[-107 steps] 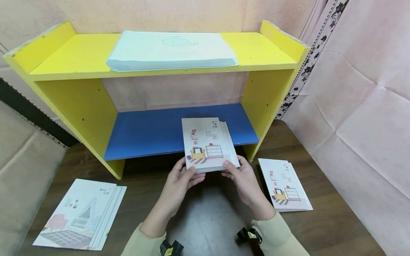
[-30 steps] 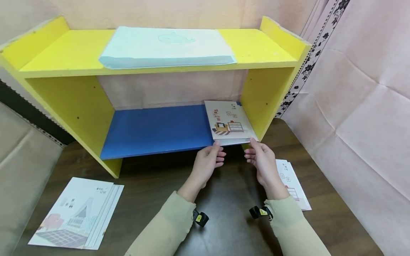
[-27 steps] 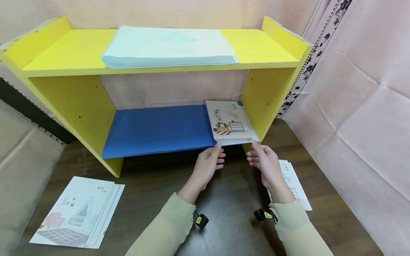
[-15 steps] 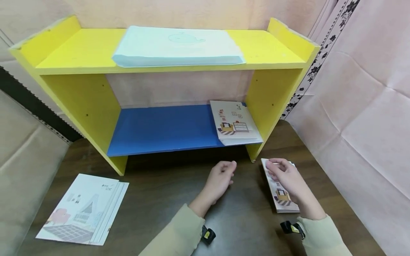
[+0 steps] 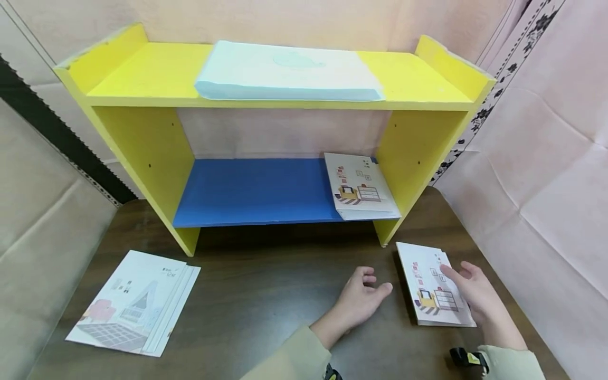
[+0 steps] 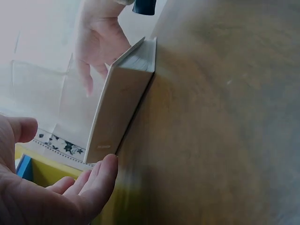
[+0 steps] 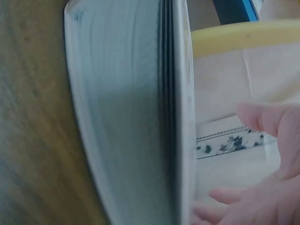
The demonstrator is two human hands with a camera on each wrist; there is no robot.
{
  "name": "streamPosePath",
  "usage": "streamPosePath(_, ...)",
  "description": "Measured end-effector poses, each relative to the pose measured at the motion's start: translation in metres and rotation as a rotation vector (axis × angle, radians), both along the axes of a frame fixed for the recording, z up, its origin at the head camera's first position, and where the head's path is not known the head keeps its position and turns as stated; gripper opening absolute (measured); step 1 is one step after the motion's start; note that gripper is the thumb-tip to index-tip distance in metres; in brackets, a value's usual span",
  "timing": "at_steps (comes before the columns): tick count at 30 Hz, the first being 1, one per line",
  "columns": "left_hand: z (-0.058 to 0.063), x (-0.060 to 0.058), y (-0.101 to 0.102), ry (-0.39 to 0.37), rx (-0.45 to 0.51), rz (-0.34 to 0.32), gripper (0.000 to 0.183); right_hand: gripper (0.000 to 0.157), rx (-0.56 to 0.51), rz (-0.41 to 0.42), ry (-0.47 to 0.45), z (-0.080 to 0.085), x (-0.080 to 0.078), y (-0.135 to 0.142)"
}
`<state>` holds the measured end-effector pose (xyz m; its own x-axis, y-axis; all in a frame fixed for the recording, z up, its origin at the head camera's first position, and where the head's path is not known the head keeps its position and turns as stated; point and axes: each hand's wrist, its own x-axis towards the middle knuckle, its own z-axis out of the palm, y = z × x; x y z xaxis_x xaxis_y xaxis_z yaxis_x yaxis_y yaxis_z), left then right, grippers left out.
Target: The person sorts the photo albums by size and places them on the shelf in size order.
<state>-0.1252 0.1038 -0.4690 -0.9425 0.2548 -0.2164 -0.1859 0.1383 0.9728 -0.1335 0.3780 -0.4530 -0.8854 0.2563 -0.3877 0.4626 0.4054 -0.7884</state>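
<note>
While both hands are at the near right of the worktop (image 5: 237, 311), the contents of the place list as follows.

Shelf unit (image 5: 147, 158), yellow, two tiers, open front. Upper tier: one pale blue cover (image 5: 285, 71), laid flat, faint whale drawing on top, reaching the front edge. Lower tier, a blue shelf (image 5: 256, 192): one shelved book (image 5: 363, 184), white, lying flat at the right end near the side panel, yellow chair and cabinet printed on its cover.

White book (image 5: 439, 285), thick, same cover print: flat on the worktop, right of the unit's front foot. Right hand (image 5: 480, 295): at its right edge, thumb and fingers spread apart, thumb over the cover; contact cannot be told. Left hand (image 5: 356, 301): beside its left side, apart from it in the head view, fingers loosely bent, thumb held away, nothing grasped.

Tower-print book (image 5: 123, 301), pale, pink tree on the cover, right edge stepped: flat on the worktop at far left, well apart from both hands.
</note>
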Motion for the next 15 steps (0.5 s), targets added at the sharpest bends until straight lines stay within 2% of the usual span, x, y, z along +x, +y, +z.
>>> streamPosePath(4,-0.003,0.004,0.002,-0.024,0.0,-0.031,0.061,0.109,-0.041,0.052,-0.048,-0.006,0.001,0.004)
streamPosePath(10,-0.006,0.005,0.003,-0.015,0.011,-0.069,0.065,0.106,-0.067,0.09,-0.023,-0.013,0.002,-0.015)
streamPosePath(15,-0.011,0.007,0.004,-0.012,-0.022,-0.095,0.065,0.102,-0.082,0.11,-0.012,-0.015,0.003,-0.031)
